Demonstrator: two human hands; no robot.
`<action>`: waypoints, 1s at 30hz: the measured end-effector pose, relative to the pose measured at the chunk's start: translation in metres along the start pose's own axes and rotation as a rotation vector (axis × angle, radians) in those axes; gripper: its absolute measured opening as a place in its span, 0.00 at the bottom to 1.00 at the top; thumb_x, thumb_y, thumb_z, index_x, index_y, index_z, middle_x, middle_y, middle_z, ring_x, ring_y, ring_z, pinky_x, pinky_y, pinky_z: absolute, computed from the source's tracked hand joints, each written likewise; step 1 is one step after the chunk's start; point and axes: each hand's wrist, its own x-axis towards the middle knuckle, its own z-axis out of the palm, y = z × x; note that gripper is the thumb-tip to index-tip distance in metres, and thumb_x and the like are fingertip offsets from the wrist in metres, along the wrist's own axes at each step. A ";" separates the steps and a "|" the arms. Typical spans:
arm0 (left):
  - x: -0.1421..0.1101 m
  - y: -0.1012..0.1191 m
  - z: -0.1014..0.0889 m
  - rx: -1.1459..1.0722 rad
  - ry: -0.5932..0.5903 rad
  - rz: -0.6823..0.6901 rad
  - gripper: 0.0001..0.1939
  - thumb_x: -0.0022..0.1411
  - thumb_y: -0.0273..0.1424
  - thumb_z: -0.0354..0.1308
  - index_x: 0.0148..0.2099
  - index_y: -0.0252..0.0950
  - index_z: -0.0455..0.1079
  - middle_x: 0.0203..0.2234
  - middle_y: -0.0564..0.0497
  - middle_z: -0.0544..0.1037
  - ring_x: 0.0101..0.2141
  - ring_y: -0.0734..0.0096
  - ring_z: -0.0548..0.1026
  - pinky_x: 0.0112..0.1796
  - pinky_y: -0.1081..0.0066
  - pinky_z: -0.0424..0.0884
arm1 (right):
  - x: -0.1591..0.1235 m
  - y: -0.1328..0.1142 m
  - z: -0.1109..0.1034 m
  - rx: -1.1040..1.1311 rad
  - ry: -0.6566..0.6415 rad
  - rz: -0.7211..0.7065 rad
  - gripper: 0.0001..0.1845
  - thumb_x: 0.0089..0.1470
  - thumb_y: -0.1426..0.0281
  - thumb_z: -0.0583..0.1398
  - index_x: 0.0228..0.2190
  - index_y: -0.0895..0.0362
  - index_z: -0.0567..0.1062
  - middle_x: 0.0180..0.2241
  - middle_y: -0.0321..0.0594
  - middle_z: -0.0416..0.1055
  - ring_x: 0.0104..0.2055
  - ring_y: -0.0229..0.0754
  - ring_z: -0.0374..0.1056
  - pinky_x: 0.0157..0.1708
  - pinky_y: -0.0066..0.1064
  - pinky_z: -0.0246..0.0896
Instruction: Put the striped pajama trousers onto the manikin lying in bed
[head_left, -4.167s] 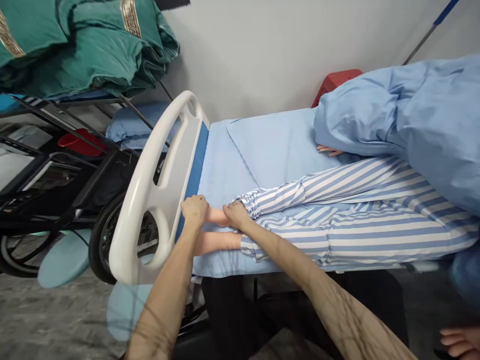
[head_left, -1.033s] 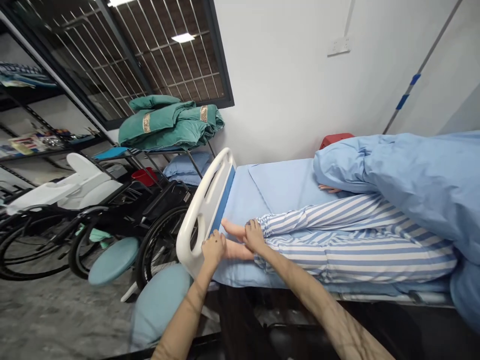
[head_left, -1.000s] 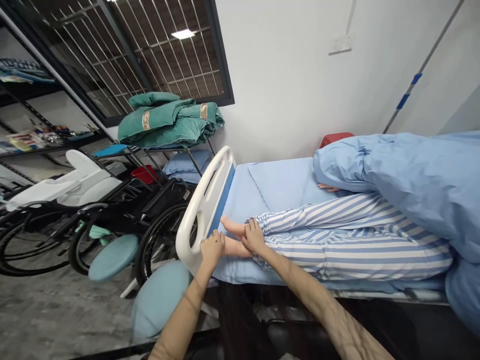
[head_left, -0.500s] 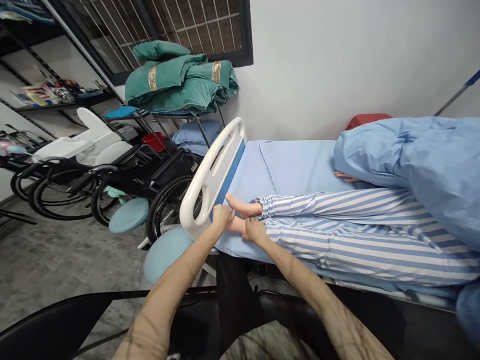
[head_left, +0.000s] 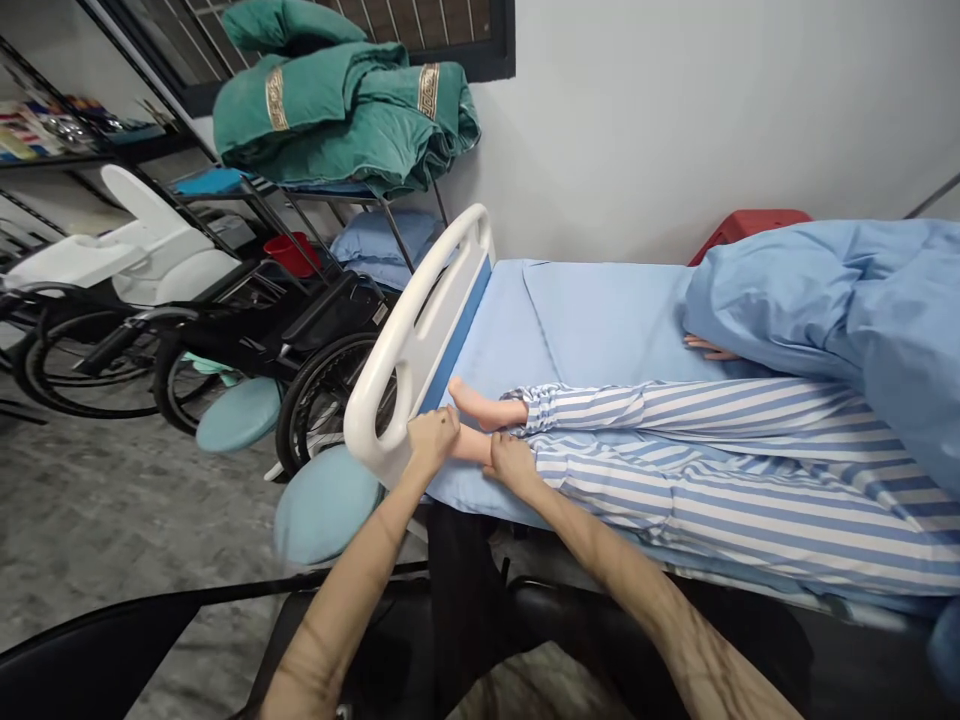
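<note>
A figure in blue-and-white striped trousers (head_left: 712, 470) lies on a bed with a light blue sheet (head_left: 592, 315). Its two bare feet reach the white footboard (head_left: 409, 340). The far foot (head_left: 480, 408) lies free on the sheet. My left hand (head_left: 431, 438) is closed round the toe end of the near foot (head_left: 471, 447). My right hand (head_left: 511, 462) is closed round that leg's ankle at the trouser cuff. A light blue duvet (head_left: 825, 300) covers the figure's upper part.
Folded wheelchairs (head_left: 247, 340) and round teal stools (head_left: 324, 500) stand left of the footboard. A rack holds green quilts (head_left: 345, 100), a blue pillow (head_left: 382, 250) and a red basin (head_left: 289, 252). A red stool (head_left: 750, 222) is behind the bed. A black frame (head_left: 112, 640) is near me.
Both hands have shifted from the far foot to the near foot and ankle. The view has tilted down and drawn a little closer to the bed.
</note>
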 end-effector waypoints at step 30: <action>0.005 0.029 -0.030 0.295 -0.145 0.228 0.18 0.71 0.27 0.48 0.45 0.28 0.81 0.43 0.32 0.83 0.45 0.55 0.79 0.45 0.64 0.68 | 0.001 0.002 -0.001 0.063 -0.007 0.017 0.35 0.53 0.60 0.69 0.55 0.67 0.70 0.50 0.68 0.76 0.49 0.59 0.78 0.46 0.39 0.71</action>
